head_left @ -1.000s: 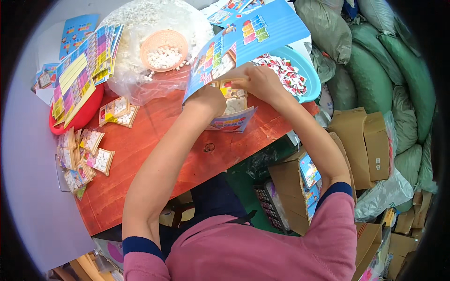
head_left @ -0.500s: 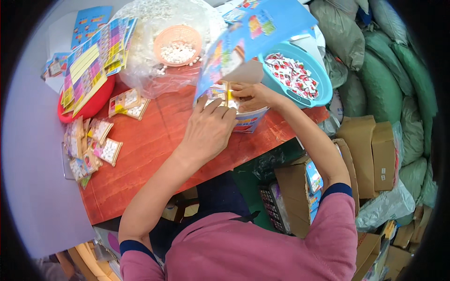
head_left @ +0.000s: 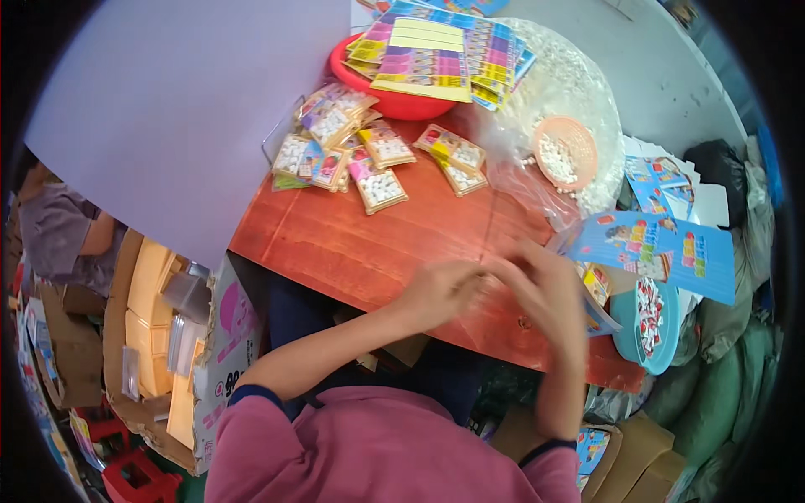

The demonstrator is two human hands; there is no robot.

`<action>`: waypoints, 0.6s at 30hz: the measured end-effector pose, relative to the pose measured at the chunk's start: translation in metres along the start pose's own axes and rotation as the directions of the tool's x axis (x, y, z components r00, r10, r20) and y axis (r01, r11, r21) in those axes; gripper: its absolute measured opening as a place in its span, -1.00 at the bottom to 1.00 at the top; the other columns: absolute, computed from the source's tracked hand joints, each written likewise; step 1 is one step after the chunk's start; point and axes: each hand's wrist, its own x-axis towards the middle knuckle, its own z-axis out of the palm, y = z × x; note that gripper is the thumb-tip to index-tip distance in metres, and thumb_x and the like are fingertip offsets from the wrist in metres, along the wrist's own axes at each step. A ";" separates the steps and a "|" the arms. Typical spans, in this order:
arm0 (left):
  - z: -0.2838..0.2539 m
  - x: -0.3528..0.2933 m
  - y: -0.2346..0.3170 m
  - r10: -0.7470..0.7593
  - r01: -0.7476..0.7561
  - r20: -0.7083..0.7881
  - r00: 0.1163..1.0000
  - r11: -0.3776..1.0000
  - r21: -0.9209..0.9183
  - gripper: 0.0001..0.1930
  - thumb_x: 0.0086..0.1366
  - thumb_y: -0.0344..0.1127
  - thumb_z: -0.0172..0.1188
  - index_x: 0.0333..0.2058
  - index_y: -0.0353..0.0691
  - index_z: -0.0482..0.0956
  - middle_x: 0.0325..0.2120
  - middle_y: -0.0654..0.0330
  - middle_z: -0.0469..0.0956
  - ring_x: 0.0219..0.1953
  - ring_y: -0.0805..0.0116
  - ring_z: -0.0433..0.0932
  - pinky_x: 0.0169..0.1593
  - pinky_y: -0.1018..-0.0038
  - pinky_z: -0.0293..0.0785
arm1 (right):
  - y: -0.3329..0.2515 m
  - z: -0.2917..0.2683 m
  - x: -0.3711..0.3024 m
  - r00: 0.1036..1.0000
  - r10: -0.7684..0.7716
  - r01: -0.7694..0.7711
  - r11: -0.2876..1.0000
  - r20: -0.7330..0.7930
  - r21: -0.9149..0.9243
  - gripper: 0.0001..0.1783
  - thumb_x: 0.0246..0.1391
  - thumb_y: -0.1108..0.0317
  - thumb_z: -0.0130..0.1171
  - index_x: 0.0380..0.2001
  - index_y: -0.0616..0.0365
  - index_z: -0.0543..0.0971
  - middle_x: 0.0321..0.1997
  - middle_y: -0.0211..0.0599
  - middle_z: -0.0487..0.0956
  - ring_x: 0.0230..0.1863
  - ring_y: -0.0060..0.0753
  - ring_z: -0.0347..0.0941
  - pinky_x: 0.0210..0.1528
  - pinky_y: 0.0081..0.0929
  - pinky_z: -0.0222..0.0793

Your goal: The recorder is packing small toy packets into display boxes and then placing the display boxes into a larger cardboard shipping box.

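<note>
My left hand (head_left: 449, 291) and my right hand (head_left: 537, 272) are close together above the red table, both smeared by motion. Whether anything is between their fingers cannot be made out. Right of them stands an open blue printed carton (head_left: 662, 250), its lid panel raised, with small packs (head_left: 595, 283) inside. Flat packs filled with white pellets lie beyond my hands: one pack (head_left: 383, 189) at the near side of a loose pile (head_left: 331, 117), and two overlapping packs (head_left: 461, 159) to its right.
A red basin (head_left: 411, 106) bears printed card sheets (head_left: 428, 59). Behind, an orange basket (head_left: 579, 138) of white pellets sits on a plastic bag of more pellets (head_left: 579, 67). A blue tub (head_left: 668, 344) holds small sachets. At left, a cardboard box (head_left: 134, 394) contains orange trays; another person (head_left: 67, 226) is beyond.
The view has swung to the left. Both my hands have left the carton and come together over the table to its left.
</note>
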 end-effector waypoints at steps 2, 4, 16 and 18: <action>-0.030 -0.010 -0.014 -0.449 0.458 0.092 0.889 0.868 -0.191 -0.75 0.32 -0.27 0.04 -0.16 -0.35 0.48 -0.40 0.15 0.57 -0.40 0.34 0.60 -0.33 0.51 0.54 | 0.028 0.056 0.052 0.995 -0.084 0.079 0.994 -0.061 -0.071 -0.51 -0.02 0.09 0.24 -0.16 0.30 0.50 -0.27 0.00 0.57 -0.28 -0.14 0.56 -0.24 -0.38 0.43; -0.054 -0.021 -0.029 -0.565 0.538 0.049 0.824 0.752 -0.381 -0.71 0.35 -0.22 -0.01 -0.14 -0.35 0.47 -0.39 0.15 0.55 -0.38 0.36 0.59 -0.32 0.51 0.55 | 0.046 0.110 0.110 0.975 -0.171 0.154 0.980 -0.140 -0.127 -0.31 -0.06 -0.03 0.25 -0.03 0.34 0.40 -0.09 0.08 0.51 -0.04 -0.04 0.46 -0.08 -0.25 0.39; -0.095 -0.004 -0.074 -0.742 0.280 -0.089 0.665 0.359 -0.890 -0.51 0.33 -0.02 0.03 0.06 -0.26 0.27 -0.18 0.15 0.44 -0.21 0.37 0.53 -0.17 0.44 0.53 | 0.043 0.170 0.161 0.973 -0.080 0.043 0.985 -0.216 -0.169 -0.16 -0.26 -0.07 0.33 -0.03 0.35 0.34 -0.09 0.16 0.47 -0.05 0.13 0.41 -0.02 -0.12 0.34; -0.099 -0.003 -0.078 -0.714 0.105 -0.125 0.689 0.269 -0.958 -0.45 0.30 0.02 0.06 0.11 -0.21 0.20 -0.15 0.20 0.42 -0.19 0.42 0.50 -0.12 0.39 0.50 | 0.015 0.171 0.124 0.969 -0.132 0.096 0.980 -0.209 -0.172 -0.18 -0.23 -0.06 0.33 -0.03 0.34 0.35 -0.12 0.12 0.49 -0.08 0.14 0.42 -0.04 -0.13 0.35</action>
